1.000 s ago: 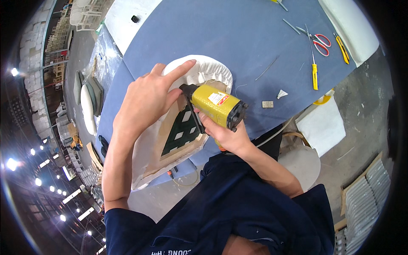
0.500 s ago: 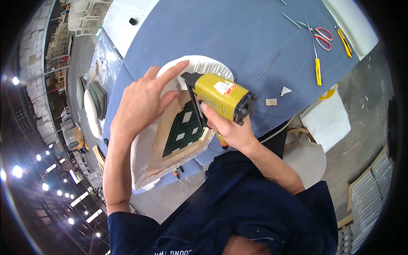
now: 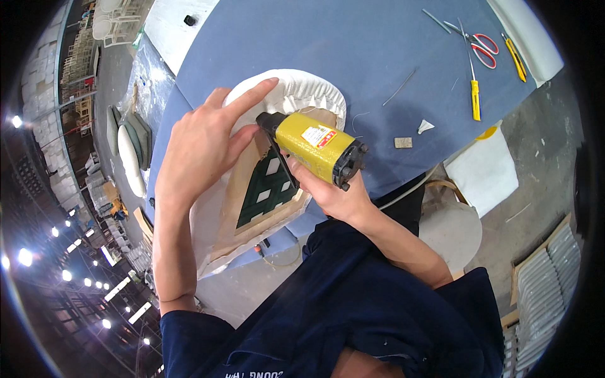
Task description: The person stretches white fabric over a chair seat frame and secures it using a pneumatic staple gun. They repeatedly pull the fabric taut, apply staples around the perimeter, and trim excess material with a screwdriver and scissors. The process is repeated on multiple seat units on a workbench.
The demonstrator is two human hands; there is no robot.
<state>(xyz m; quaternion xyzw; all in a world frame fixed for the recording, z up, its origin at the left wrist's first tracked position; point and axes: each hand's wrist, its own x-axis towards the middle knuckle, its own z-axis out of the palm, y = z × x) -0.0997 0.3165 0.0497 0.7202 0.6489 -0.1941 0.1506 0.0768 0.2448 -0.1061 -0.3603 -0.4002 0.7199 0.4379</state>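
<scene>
An upholstered chair seat (image 3: pixel 217 242) with a wooden frame, green webbing and white fabric is propped against the blue-covered table. Gathered pleats of the white fabric (image 3: pixel 309 87) run along its curved far rim. My left hand (image 3: pixel 201 142) grips the seat's left rim, index finger stretched along the fabric and thumb against the inner side; its other fingers are partly hidden. My right hand (image 3: pixel 334 192) is wrapped round the handle of a yellow pneumatic staple gun (image 3: pixel 312 142). The gun's black nose points left, close to my left thumb, at the inner side of the rim.
On the blue table (image 3: pixel 283 38) lie red-handled scissors (image 3: pixel 485 50), a yellow screwdriver (image 3: pixel 475 97), a yellow utility knife (image 3: pixel 515 60) and a small tan block (image 3: pixel 403 143). An air hose (image 3: pixel 409 192) trails beside me. A round stool (image 3: pixel 449 236) stands right; cushions (image 3: pixel 133 154) lie left.
The staple gun has moved left and slightly down, its nose nearer my left thumb. More of the pleated far rim shows. My left hand keeps its place on the rim.
</scene>
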